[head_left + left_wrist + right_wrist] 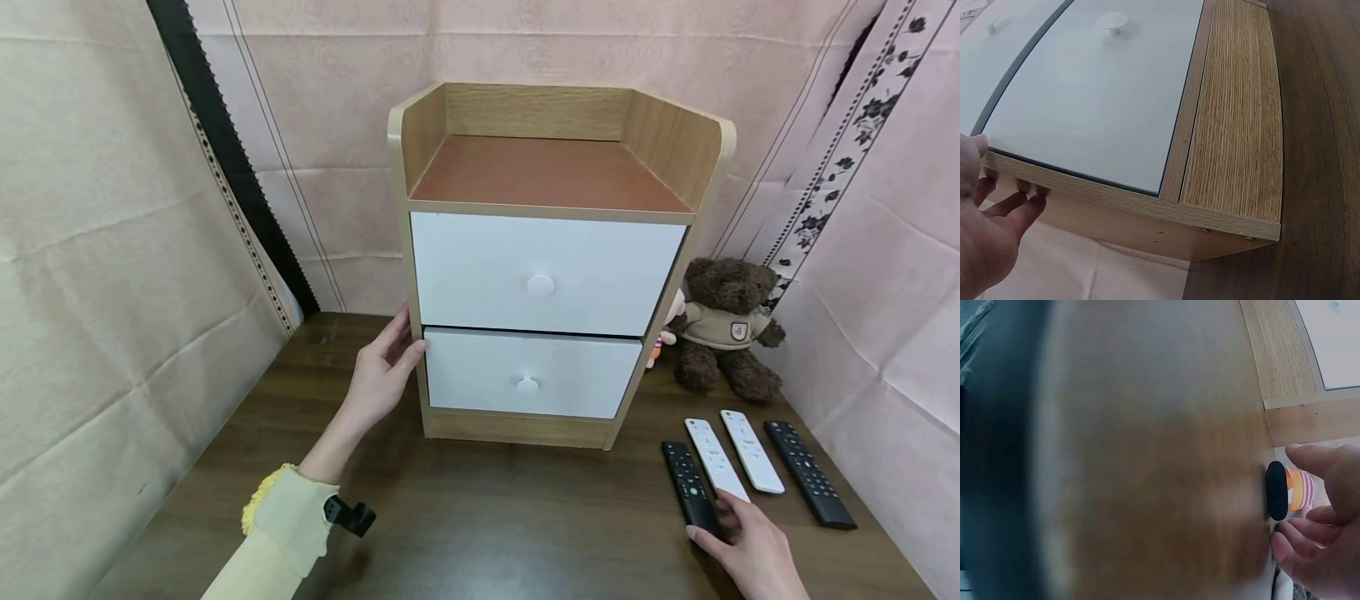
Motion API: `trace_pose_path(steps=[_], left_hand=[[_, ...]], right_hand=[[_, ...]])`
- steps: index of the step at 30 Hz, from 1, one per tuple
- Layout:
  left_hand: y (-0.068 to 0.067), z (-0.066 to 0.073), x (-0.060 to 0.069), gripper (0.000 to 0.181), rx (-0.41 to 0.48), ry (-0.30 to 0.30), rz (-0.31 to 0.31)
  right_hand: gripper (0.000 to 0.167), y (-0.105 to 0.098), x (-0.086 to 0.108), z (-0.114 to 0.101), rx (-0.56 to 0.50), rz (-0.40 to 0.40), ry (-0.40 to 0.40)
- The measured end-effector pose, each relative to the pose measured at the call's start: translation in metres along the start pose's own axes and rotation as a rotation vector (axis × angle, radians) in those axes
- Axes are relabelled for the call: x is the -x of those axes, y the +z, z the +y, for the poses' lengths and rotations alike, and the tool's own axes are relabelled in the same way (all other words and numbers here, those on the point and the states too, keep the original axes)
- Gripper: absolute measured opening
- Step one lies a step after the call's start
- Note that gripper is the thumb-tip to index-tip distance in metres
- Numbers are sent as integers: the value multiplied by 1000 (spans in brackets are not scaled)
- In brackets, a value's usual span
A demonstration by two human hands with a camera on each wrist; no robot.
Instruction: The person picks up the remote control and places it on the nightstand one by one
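Note:
A wooden cabinet (517, 427) with two closed white drawers stands upright. My left hand (378, 375) rests against its left side; in the left wrist view the fingertips of that hand (997, 231) touch the side panel, thumb by the front edge. At the right, my right hand (753, 550) holds the near end of a black remote (684, 479), thumb on one side and fingers on the other. The right wrist view shows the remote's end (1277, 490) between thumb and fingers of the hand (1335, 519). Beside it lie two white remotes (716, 458) (752, 450) and another black remote (810, 475).
A brown teddy bear (723, 329) in a beige shirt sits right of the cabinet, with a small pink and orange toy (657, 346) partly hidden beside it. Pale cloth (330, 100) hangs behind and at both sides of the wooden table (480, 517).

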State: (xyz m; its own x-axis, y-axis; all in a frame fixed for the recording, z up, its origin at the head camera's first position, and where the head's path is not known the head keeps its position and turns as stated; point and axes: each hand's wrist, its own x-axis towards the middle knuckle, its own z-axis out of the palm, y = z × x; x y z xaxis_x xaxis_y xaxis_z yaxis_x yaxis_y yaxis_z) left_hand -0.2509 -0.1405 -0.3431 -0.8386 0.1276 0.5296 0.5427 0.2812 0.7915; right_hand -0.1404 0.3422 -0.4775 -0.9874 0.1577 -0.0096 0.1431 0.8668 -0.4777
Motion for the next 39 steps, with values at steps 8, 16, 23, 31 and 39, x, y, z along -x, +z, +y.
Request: trace_pose_path(steps=[8,16,23,31,39], left_hand=[[0,-36,-6,63,10,21,-3],[-1,-37,-6,64,23,38,-6],[-1,-35,-6,64,25,26,-7],[-1,-36,-5,63,21,28,-8],[-2,-36,-5,58,-7,23,-8]], right_hand=[[86,8,6,4,80,41,2],[92,9,10,1,91,6,150],[88,12,14,-1,74,58,220],[75,15,16,-2,39,108,306],[63,13,18,-2,-33,226,339]])
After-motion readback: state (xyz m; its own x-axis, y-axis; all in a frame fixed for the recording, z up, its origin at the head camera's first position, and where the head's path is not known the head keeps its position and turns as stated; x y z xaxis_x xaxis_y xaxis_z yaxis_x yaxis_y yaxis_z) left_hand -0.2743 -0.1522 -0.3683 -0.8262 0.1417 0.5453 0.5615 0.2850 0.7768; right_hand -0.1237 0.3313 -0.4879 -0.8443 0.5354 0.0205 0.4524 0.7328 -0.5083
